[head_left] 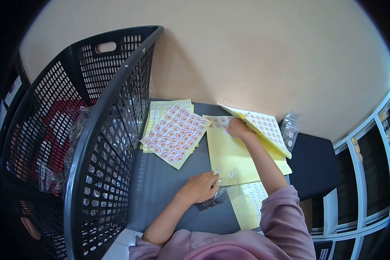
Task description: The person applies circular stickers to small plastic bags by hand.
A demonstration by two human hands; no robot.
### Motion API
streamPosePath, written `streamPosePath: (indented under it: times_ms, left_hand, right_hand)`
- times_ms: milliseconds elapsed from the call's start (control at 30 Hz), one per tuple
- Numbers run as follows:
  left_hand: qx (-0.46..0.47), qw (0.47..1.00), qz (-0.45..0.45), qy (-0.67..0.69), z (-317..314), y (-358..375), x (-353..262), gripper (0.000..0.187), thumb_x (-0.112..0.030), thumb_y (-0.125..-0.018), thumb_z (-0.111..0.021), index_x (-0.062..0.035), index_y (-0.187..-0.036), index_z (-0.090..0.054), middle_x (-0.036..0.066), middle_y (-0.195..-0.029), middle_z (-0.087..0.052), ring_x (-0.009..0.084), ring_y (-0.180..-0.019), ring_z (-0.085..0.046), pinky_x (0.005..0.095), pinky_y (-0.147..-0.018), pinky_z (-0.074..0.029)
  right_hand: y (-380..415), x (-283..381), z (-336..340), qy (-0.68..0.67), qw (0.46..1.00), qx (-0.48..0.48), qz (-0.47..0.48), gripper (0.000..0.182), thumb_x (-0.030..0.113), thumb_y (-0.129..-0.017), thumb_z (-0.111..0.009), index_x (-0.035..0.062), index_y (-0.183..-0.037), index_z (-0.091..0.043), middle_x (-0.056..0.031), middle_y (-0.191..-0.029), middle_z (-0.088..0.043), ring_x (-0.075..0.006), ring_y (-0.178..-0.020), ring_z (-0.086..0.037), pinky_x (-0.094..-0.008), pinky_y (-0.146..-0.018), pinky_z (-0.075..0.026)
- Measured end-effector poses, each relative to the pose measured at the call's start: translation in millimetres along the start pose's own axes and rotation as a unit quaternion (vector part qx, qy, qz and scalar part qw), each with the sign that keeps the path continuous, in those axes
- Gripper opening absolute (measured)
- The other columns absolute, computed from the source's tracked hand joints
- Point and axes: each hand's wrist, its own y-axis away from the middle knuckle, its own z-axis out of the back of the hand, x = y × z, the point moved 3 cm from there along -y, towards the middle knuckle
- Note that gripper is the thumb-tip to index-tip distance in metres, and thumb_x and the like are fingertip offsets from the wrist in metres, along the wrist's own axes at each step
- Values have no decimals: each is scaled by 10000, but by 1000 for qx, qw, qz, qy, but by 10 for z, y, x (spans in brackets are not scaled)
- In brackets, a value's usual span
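My left hand (199,187) is closed on the upper part of a clear plastic bag (233,185). Small dark pieces (211,203) lie in the bag's lower end, close to the table surface. Farther up, my right hand (238,128) pinches at a round sticker on a yellow-backed sticker sheet (229,160). Only a band of stickers shows along this sheet's top; the rest is bare yellow backing. Another sticker sheet (264,128) stands tilted up over my right wrist. What exactly is between the right fingertips is mostly hidden.
A tall black plastic basket (112,86) with bagged items inside borders the left of the grey table (156,190). More sticker sheets (175,136) lie beside it. Small packed bags (290,129) lean near the wall at right. A sheet of small labels (246,206) lies near my body.
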Motion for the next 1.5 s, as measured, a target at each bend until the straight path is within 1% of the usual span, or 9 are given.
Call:
streamPosePath:
  times_ms: [500,567,633,700,800,900,1033,1233,1500]
  left_hand:
    - [7,1000,5,1,-52,-24,89,373,-194,-798,-408,-8,-1096,-533,155,-1118,-535,284,-1124,-446,391,-887,-390]
    - [-68,995,-56,56,-60,-28,139,301,-209,-763,-446,-15,-967,-551,182,-950,-564,336,-869,-548,428,-735,-445]
    - [-75,994,-59,52,-74,-27,159,294,-212,-774,-442,-20,-968,-550,184,-924,-564,337,-853,-547,425,-728,-443]
    - [-78,994,-63,48,-23,8,134,287,-215,-785,-439,-26,-970,-549,185,-898,-563,337,-837,-545,422,-721,-441]
    - [38,992,-26,120,148,70,150,273,-211,-819,-425,-25,-986,-535,179,-885,-566,327,-825,-548,396,-721,-430]
    - [-27,956,-14,293,341,77,151,208,-184,-879,-399,-12,-940,-498,99,-824,-541,186,-751,-510,312,-714,-409]
    - [-153,892,-43,424,206,-119,391,191,-146,-890,-374,-9,-983,-470,71,-951,-521,142,-854,-492,281,-805,-377]
    - [-170,891,-81,414,258,-96,100,359,-105,-879,-328,-54,-1232,-357,94,-1088,-508,171,-1033,-491,287,-898,-345]
    - [-119,874,-69,466,220,-111,80,477,-92,-853,-333,-70,-1323,-256,98,-1188,-423,121,-985,-469,235,-817,-375]
  right_hand:
    - [177,182,127,-27,984,162,61,338,301,-767,-537,-9,-886,-602,-206,-1123,-517,-291,-1039,-494,-344,-902,-349]
    - [593,458,207,-255,900,330,126,333,347,-801,-526,29,-858,-604,-191,-1226,-442,-275,-1089,-457,-323,-926,-329]
    - [1127,855,505,-274,899,280,197,289,264,-819,-529,-5,-909,-584,-130,-1007,-589,-172,-921,-547,-298,-837,-402]
    - [1430,955,518,-429,779,358,284,238,259,-844,-527,22,-839,-543,-126,-1065,-556,-189,-1041,-494,-297,-890,-358]
    - [1742,929,862,-448,818,164,322,82,124,-843,-513,48,-817,-528,-147,-1178,-476,-204,-1100,-439,-342,-931,-329]
    - [1822,639,892,-592,776,-78,204,43,52,-790,-557,14,-785,-536,-111,-981,-538,-187,-978,-488,-305,-873,-351]
    - [1948,523,707,-532,804,-221,147,36,36,-754,-575,16,-768,-550,-90,-909,-530,-171,-893,-493,-290,-840,-350]
    - [1982,614,542,-352,894,-250,122,78,93,-715,-626,30,-731,-581,-93,-964,-503,-240,-944,-456,-341,-838,-351]
    - [1974,591,476,-350,881,-304,93,86,107,-714,-632,35,-735,-590,-101,-965,-486,-245,-928,-424,-348,-830,-336]
